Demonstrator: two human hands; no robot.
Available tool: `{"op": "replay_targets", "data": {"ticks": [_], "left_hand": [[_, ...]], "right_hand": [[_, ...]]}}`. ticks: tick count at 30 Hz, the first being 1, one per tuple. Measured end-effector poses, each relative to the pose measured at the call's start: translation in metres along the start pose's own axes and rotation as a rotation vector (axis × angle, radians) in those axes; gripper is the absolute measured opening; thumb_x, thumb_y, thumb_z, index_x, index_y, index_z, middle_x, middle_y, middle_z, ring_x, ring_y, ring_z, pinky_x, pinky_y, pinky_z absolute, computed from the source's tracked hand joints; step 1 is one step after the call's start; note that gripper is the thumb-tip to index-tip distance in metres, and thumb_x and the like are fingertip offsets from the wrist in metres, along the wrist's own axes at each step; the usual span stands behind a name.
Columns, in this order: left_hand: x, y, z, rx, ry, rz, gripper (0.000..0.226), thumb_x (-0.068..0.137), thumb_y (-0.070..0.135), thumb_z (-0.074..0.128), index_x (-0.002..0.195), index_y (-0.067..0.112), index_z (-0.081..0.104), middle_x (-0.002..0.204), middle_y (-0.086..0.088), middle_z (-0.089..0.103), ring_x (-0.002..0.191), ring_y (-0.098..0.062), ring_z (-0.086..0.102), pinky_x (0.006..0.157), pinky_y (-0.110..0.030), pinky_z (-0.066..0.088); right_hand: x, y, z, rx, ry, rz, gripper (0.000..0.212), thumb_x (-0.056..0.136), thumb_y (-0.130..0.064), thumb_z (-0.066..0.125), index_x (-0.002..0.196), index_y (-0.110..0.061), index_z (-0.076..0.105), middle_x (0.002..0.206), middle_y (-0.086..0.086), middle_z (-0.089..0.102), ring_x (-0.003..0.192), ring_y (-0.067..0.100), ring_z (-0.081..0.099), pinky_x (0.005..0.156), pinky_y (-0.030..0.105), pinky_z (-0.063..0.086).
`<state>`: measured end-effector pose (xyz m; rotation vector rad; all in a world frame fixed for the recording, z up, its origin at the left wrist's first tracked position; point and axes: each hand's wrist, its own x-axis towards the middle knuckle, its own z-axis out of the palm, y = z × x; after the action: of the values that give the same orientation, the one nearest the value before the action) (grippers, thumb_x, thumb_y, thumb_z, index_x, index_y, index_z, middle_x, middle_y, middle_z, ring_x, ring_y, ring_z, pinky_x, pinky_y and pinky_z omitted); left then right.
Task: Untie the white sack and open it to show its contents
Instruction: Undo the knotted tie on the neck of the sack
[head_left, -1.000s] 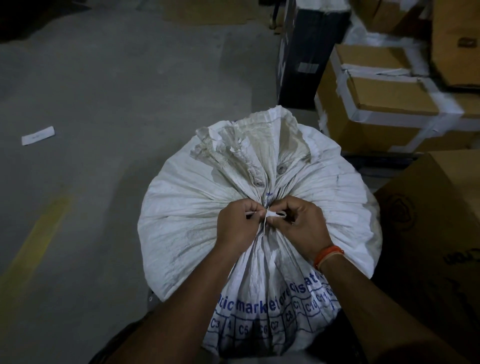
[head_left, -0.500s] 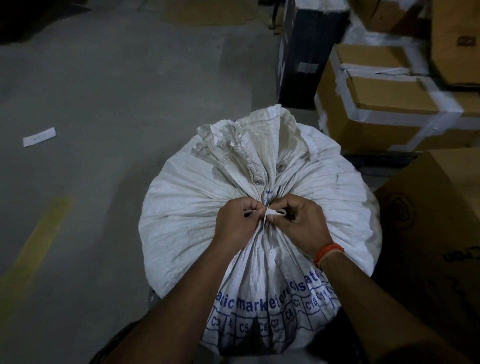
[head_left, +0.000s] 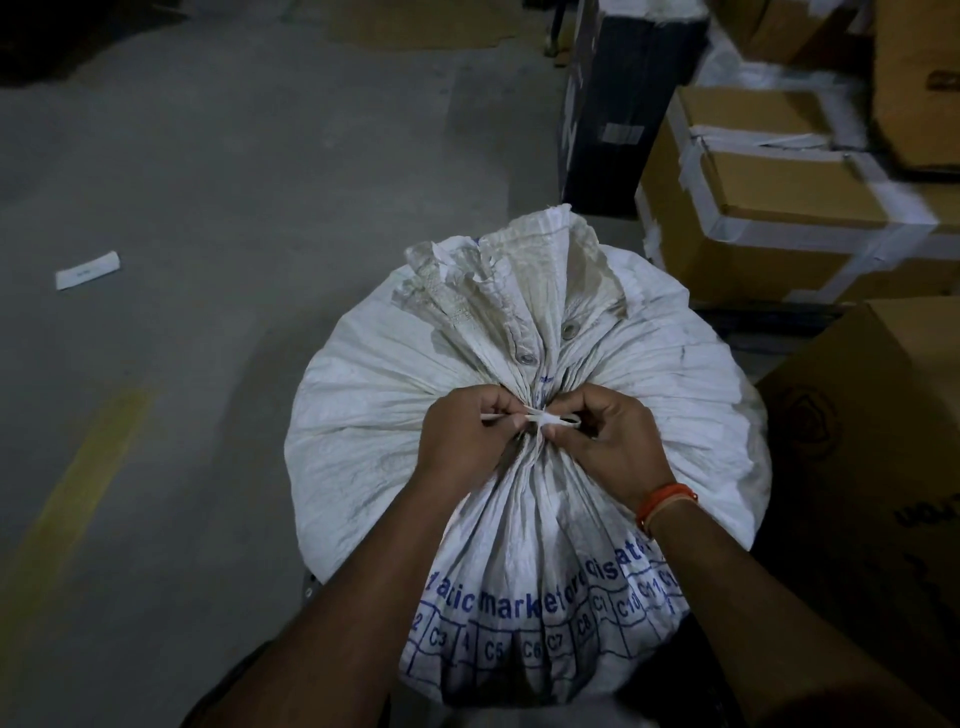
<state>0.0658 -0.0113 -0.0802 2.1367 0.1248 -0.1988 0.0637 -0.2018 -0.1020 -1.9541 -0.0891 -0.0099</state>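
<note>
A full white woven sack (head_left: 395, 415) with blue print stands on the floor right below me. Its neck is gathered and bound by a thin white tie (head_left: 545, 419), and the loose mouth fans out above the knot. My left hand (head_left: 467, 441) pinches one end of the tie on the left of the knot. My right hand (head_left: 613, 447), with an orange band on its wrist, pinches the loop on the right. Both hands rest against the bunched neck. The sack's contents are hidden.
Taped cardboard boxes (head_left: 779, 208) are stacked at the right, with a dark box (head_left: 623, 104) behind the sack and a large carton (head_left: 872, 467) close on the right. A white paper slip (head_left: 87, 270) and a yellow line (head_left: 78, 493) mark the grey concrete floor at left.
My hands have drawn slightly apart at the knot, so a little more of the tie shows between them. The sack has stayed where it was.
</note>
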Motion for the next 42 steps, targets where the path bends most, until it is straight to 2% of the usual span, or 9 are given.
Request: {"op": "replay_targets", "data": {"ticks": [4, 11, 21, 32, 36, 42], "left_hand": [[0.000, -0.001, 0.003, -0.056, -0.001, -0.019, 0.007, 0.089, 0.021, 0.076, 0.084, 0.025, 0.080, 0.086, 0.011, 0.079, 0.087, -0.006, 0.073, 0.081, -0.030, 0.054], [0.000, 0.002, 0.006, -0.040, 0.017, -0.027, 0.008, 0.091, 0.021, 0.076, 0.084, 0.024, 0.079, 0.082, 0.009, 0.078, 0.079, -0.005, 0.070, 0.067, -0.018, 0.046], [-0.002, 0.006, 0.018, -0.052, 0.042, -0.015, 0.006, 0.089, 0.020, 0.077, 0.086, 0.022, 0.082, 0.082, 0.007, 0.079, 0.081, -0.007, 0.073, 0.077, -0.030, 0.058], [-0.002, 0.003, 0.009, -0.028, 0.020, -0.004, 0.004, 0.087, 0.027, 0.080, 0.084, 0.029, 0.081, 0.078, 0.016, 0.077, 0.072, 0.006, 0.068, 0.064, -0.009, 0.046], [-0.001, 0.002, 0.007, -0.036, 0.007, -0.011, 0.009, 0.089, 0.022, 0.078, 0.084, 0.029, 0.081, 0.082, 0.015, 0.079, 0.082, 0.000, 0.072, 0.073, -0.017, 0.052], [0.000, 0.003, 0.009, -0.068, 0.021, -0.027, 0.009, 0.089, 0.021, 0.078, 0.083, 0.028, 0.082, 0.077, 0.014, 0.077, 0.074, -0.003, 0.070, 0.069, -0.021, 0.051]], "right_hand": [[0.000, 0.000, 0.000, 0.003, -0.006, -0.013, 0.016, 0.078, -0.004, 0.083, 0.087, -0.014, 0.075, 0.085, 0.000, 0.075, 0.082, 0.015, 0.071, 0.076, 0.028, 0.059], [0.001, -0.001, 0.001, 0.007, -0.006, -0.013, 0.015, 0.079, -0.004, 0.082, 0.087, -0.013, 0.075, 0.085, 0.001, 0.075, 0.081, 0.014, 0.071, 0.074, 0.023, 0.057], [-0.001, -0.002, 0.002, -0.024, 0.004, -0.005, 0.015, 0.078, -0.008, 0.084, 0.087, -0.016, 0.075, 0.087, -0.004, 0.076, 0.083, 0.010, 0.071, 0.076, 0.025, 0.058], [-0.001, -0.003, 0.000, -0.020, -0.003, -0.008, 0.015, 0.078, -0.006, 0.083, 0.086, -0.015, 0.074, 0.085, -0.002, 0.075, 0.080, 0.012, 0.070, 0.073, 0.027, 0.058], [-0.001, -0.003, -0.001, -0.038, -0.006, -0.021, 0.016, 0.077, -0.007, 0.084, 0.087, -0.015, 0.075, 0.086, -0.004, 0.075, 0.081, 0.007, 0.070, 0.073, 0.021, 0.056], [0.000, -0.005, -0.001, -0.055, -0.008, -0.020, 0.015, 0.079, -0.008, 0.083, 0.088, -0.016, 0.075, 0.086, -0.005, 0.075, 0.080, 0.007, 0.070, 0.072, 0.020, 0.056]]}}
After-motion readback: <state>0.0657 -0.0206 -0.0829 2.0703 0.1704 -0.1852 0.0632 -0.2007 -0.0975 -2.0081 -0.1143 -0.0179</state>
